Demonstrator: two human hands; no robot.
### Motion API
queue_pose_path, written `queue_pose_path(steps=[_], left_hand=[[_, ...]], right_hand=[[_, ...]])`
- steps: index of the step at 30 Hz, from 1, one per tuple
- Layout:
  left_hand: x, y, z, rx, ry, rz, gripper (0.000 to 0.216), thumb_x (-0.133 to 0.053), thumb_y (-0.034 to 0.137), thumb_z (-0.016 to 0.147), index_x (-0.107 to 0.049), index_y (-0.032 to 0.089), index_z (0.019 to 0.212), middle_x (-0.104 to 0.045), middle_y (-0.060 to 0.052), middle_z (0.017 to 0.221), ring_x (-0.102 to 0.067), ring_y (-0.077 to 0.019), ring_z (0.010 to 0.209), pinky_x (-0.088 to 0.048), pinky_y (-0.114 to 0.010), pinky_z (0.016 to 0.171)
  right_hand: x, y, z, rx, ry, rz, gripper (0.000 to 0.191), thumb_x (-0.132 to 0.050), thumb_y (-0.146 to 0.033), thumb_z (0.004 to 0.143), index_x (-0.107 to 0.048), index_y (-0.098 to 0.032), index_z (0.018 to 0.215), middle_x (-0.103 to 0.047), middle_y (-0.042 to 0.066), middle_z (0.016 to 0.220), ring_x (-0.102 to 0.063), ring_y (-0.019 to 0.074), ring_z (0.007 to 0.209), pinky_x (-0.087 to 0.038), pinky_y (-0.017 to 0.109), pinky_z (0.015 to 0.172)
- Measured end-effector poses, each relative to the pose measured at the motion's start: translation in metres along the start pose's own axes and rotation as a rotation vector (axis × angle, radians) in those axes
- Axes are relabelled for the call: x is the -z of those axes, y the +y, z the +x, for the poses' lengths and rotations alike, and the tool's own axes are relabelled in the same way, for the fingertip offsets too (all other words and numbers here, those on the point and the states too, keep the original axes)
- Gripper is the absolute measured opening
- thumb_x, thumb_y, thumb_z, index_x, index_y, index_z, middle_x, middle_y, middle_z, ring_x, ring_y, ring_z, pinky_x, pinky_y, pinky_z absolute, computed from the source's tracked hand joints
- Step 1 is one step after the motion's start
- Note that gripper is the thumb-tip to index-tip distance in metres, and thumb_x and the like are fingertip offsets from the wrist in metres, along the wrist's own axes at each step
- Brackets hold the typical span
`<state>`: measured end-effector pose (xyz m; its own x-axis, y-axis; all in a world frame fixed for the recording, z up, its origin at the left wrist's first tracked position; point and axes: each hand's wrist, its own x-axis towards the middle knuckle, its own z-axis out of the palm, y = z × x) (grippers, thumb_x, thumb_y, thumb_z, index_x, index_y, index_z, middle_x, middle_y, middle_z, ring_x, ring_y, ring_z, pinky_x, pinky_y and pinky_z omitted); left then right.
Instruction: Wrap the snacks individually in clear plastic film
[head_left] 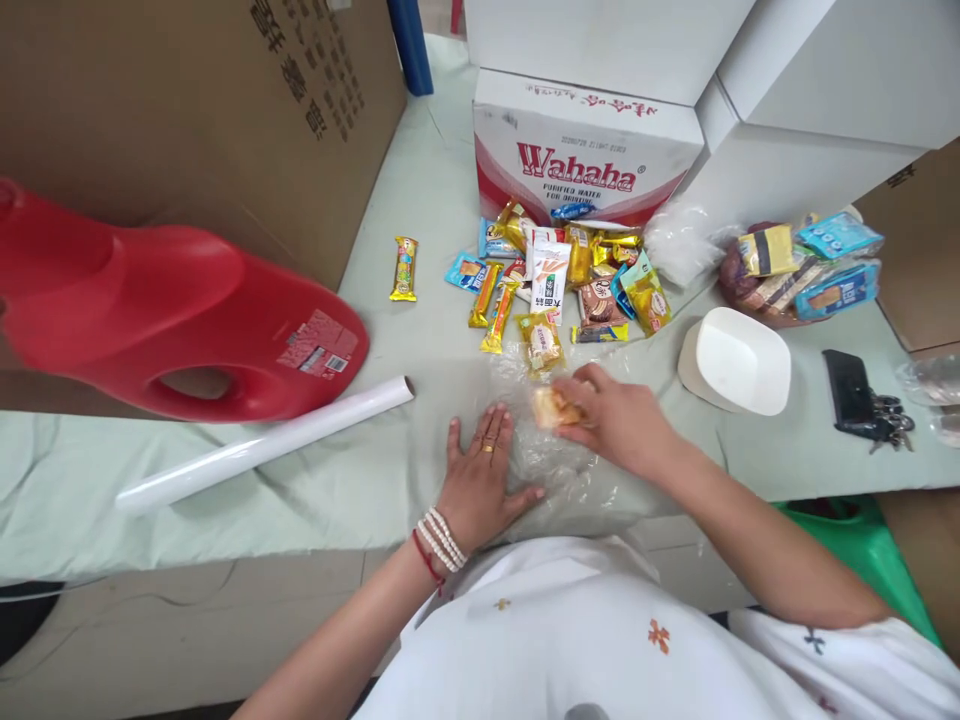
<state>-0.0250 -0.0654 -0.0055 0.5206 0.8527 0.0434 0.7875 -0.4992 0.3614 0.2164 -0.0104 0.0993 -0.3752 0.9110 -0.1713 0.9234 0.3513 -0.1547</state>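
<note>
My left hand lies with fingers stretched out on the table, its fingertips at the edge of a crumpled clear plastic sheet or bag. Above that plastic, my right hand is closed around a small cream-and-orange snack; motion blur hides whether it is wrapped. Just beyond it lies a yellow-wrapped snack, part of a pile of packaged snacks. One gold-wrapped bar rests apart from the pile, to the left.
A white tube and a big red jug occupy the left side. At the back stands a Wahaha carton. To the right are a white bowl, a basket of snacks, and a black wallet-like item with keys.
</note>
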Motion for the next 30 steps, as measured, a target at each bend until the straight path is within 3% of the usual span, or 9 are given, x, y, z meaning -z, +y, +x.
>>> queue_pose_path(steps=[4,7,10,14,18,21,24,27,30], left_hand=[[0.008,-0.02,-0.01,0.044,0.0,0.0,0.087,-0.052,0.053,0.096,-0.018,0.012,0.165,-0.033,-0.026,0.165,-0.038,-0.04,0.151,-0.005,-0.07,0.124],[0.02,-0.038,-0.027,0.026,0.069,-0.01,0.082,-0.055,0.044,0.096,-0.02,0.017,0.165,-0.034,-0.024,0.166,-0.035,-0.0386,0.153,-0.013,-0.067,0.125],[0.031,-0.042,-0.045,-0.153,0.188,-0.058,0.076,-0.06,0.029,0.093,-0.028,0.025,0.162,-0.046,-0.019,0.16,-0.034,-0.0356,0.155,-0.015,-0.066,0.126],[0.034,-0.035,-0.053,-0.44,0.034,-0.178,0.053,-0.063,0.031,0.093,-0.053,0.027,0.145,-0.062,-0.014,0.147,-0.05,-0.0312,0.145,-0.017,-0.062,0.127],[0.032,-0.035,-0.048,-0.29,-0.023,-0.301,0.02,-0.055,0.024,0.098,-0.073,0.025,0.108,-0.076,-0.009,0.121,-0.066,-0.0239,0.126,-0.032,-0.052,0.123],[0.041,-0.042,-0.044,-0.171,-0.024,-0.48,0.022,-0.05,0.024,0.1,-0.072,0.025,0.101,-0.079,-0.006,0.104,-0.073,-0.0207,0.106,-0.044,-0.045,0.113],[0.053,-0.047,-0.031,0.016,-0.044,-0.544,0.026,-0.046,0.034,0.101,-0.069,0.024,0.096,-0.076,-0.005,0.088,-0.07,-0.019,0.081,-0.055,-0.034,0.086],[0.056,-0.052,-0.001,0.199,-0.03,-0.466,0.03,-0.044,0.041,0.099,-0.064,0.023,0.086,-0.067,-0.001,0.071,-0.061,-0.0176,0.065,-0.047,-0.027,0.065],[0.049,-0.061,0.036,0.299,0.076,-0.298,0.021,-0.053,0.038,0.09,-0.064,0.021,0.083,-0.062,-0.004,0.075,-0.058,-0.0216,0.072,-0.049,-0.033,0.073]], right_hand=[[-0.039,-0.012,-0.004,0.031,-0.107,0.063,0.051,-0.066,-0.038,0.096,-0.054,-0.028,0.145,-0.057,0.013,0.14,-0.07,0.0246,0.092,-0.052,0.032,0.07],[-0.055,0.003,-0.036,0.093,0.05,0.274,0.057,-0.061,-0.044,0.099,-0.045,-0.026,0.151,-0.046,0.018,0.15,-0.067,0.0276,0.107,-0.056,0.039,0.083],[-0.072,0.013,-0.081,0.208,0.2,0.407,0.06,-0.064,-0.05,0.096,-0.048,-0.024,0.147,-0.056,0.018,0.137,-0.061,0.031,0.116,-0.054,0.047,0.095],[-0.102,0.012,-0.119,0.141,0.212,0.386,0.031,-0.061,-0.037,0.099,-0.066,-0.025,0.127,-0.067,0.015,0.123,-0.061,0.0314,0.113,-0.052,0.052,0.096],[-0.104,0.018,-0.129,0.062,0.21,0.613,0.023,-0.051,-0.029,0.102,-0.074,-0.029,0.107,-0.072,0.01,0.107,-0.066,0.0264,0.096,-0.055,0.047,0.086],[-0.081,0.029,-0.131,-0.04,0.144,0.824,0.021,-0.056,-0.04,0.1,-0.075,-0.03,0.102,-0.073,0.009,0.095,-0.066,0.0262,0.089,-0.055,0.044,0.081],[-0.057,0.045,-0.119,-0.177,0.094,0.95,0.026,-0.061,-0.049,0.096,-0.076,-0.027,0.095,-0.072,0.007,0.085,-0.065,0.0245,0.08,-0.054,0.039,0.078],[-0.049,0.068,-0.089,-0.285,0.097,0.932,0.036,-0.059,-0.056,0.095,-0.075,-0.023,0.093,-0.071,0.004,0.078,-0.063,0.0216,0.074,-0.052,0.034,0.074],[-0.049,0.09,-0.05,-0.346,0.097,0.662,0.039,-0.055,-0.052,0.095,-0.074,-0.019,0.103,-0.07,0.006,0.08,-0.062,0.0225,0.073,-0.051,0.034,0.072]])
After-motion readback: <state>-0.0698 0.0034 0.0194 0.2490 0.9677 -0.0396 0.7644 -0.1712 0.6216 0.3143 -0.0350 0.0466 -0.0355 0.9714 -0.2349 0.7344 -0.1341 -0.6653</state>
